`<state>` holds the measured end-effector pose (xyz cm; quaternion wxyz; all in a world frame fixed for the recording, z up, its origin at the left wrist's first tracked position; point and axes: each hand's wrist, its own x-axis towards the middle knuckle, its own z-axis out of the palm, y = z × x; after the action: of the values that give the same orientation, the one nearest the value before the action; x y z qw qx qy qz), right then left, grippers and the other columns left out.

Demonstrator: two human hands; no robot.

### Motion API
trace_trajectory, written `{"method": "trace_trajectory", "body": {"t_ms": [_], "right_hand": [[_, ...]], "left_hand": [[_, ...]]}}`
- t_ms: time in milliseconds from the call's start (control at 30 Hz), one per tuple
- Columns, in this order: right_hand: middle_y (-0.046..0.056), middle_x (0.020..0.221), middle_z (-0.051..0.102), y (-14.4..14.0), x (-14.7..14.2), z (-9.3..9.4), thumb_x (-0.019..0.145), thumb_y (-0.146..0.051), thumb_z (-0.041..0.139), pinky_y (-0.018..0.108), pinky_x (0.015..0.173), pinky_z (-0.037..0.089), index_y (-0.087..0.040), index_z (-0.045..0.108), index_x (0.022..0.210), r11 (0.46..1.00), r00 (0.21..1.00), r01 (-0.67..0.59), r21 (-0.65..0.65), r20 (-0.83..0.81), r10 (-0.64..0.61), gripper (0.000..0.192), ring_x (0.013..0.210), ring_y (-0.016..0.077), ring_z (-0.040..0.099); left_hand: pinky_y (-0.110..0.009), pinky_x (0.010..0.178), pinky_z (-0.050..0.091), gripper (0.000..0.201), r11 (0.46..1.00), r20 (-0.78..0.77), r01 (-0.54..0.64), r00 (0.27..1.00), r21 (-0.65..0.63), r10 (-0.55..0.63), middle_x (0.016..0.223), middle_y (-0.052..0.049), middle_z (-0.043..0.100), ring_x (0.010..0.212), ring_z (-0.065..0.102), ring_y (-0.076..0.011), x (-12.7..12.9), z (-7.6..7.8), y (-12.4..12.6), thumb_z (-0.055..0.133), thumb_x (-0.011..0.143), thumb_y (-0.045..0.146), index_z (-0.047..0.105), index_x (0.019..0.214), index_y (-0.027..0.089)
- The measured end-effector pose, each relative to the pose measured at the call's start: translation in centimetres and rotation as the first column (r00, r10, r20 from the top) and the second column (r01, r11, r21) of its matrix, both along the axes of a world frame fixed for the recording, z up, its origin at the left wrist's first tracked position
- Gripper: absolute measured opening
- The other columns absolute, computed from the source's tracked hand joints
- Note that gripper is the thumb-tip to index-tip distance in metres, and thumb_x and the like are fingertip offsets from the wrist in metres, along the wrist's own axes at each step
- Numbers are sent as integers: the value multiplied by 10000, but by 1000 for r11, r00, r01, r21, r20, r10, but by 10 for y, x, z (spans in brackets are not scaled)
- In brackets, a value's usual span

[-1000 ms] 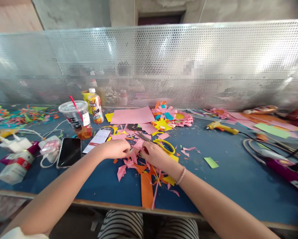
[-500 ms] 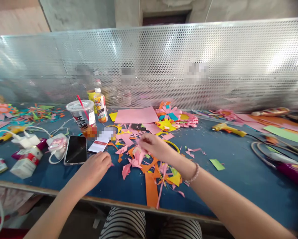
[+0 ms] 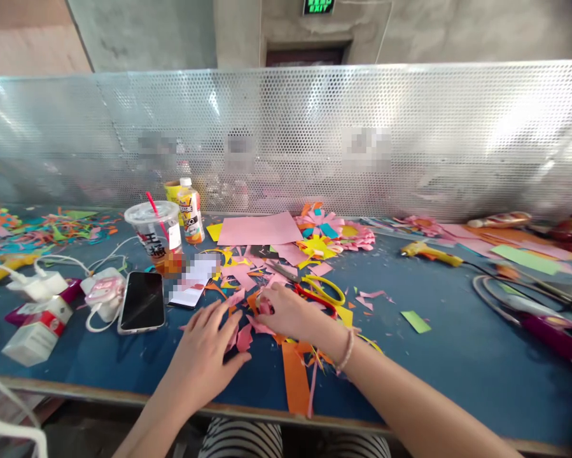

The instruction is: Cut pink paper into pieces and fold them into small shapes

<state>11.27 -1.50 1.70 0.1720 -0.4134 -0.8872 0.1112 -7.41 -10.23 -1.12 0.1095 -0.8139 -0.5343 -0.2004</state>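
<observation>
My left hand (image 3: 204, 350) is open, its fingers spread over the table's near middle, and its fingertips reach pink paper scraps (image 3: 244, 337). My right hand (image 3: 288, 312) is curled with bent fingers closed around pink paper scraps; the gripped part is mostly hidden under the fingers. Just beyond that hand lie scissors (image 3: 332, 287) with yellow and red handles. A long orange paper strip (image 3: 296, 380) runs from the scrap pile toward the table's near edge. Behind the pile is a flat pink paper sheet (image 3: 261, 229), with paper flowers (image 3: 357, 236) to its right.
To the left are a phone (image 3: 142, 301), a drink cup (image 3: 153, 232), a juice bottle (image 3: 191, 213) and chargers (image 3: 105, 292) with white cables. A yellow glue gun (image 3: 431, 253) and a green paper piece (image 3: 415, 322) lie rightward. A perforated metal screen (image 3: 305, 121) closes the back.
My left hand has moved right, toward the scraps, and spread its fingers. My right hand has dropped lower onto the pile. The scissors now show more clearly. The view has tilted up slightly.
</observation>
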Motion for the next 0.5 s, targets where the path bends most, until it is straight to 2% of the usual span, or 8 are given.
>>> {"method": "trace_trajectory", "body": {"t_ms": [133, 267, 433, 500], "right_hand": [[69, 781, 569, -6, -5, -15, 700, -107, 503, 272, 656, 407, -147, 570, 755, 1000, 999, -4, 31, -42, 5, 95, 718, 158, 512], [55, 775, 570, -2, -7, -23, 700, -73, 465, 241, 639, 401, -145, 552, 790, 1000, 993, 17, -10, -113, -18, 144, 693, 133, 509], [16, 698, 577, -1, -2, -8, 709, -81, 459, 202, 556, 372, -151, 548, 752, 992, 957, 29, -120, -283, -62, 121, 611, 98, 498], [0, 672, 569, -3, -1, 2, 699, -83, 468, 194, 539, 371, -156, 552, 740, 989, 935, 2, -146, -350, -54, 119, 593, 89, 489]], "left_hand": [[-416, 886, 396, 287, 999, -16, 13, 1000, -40, -14, 1082, -74, 550, 1053, 470, -236, 4, -3, 4, 449, 786, 235, 539, 1057, 222], [-397, 864, 413, 250, 998, -17, -24, 1000, -63, 23, 1057, -70, 554, 1038, 481, -226, -2, 0, 5, 410, 787, 173, 566, 979, 206], [-410, 873, 412, 342, 997, -17, -43, 999, -65, 42, 1115, -90, 529, 1038, 488, -238, -6, 13, 20, 427, 795, 250, 504, 1126, 211], [-400, 855, 422, 307, 995, -38, -37, 999, -88, 34, 1138, -96, 523, 1051, 484, -245, -3, 16, 29, 424, 794, 230, 538, 1078, 202]]}}
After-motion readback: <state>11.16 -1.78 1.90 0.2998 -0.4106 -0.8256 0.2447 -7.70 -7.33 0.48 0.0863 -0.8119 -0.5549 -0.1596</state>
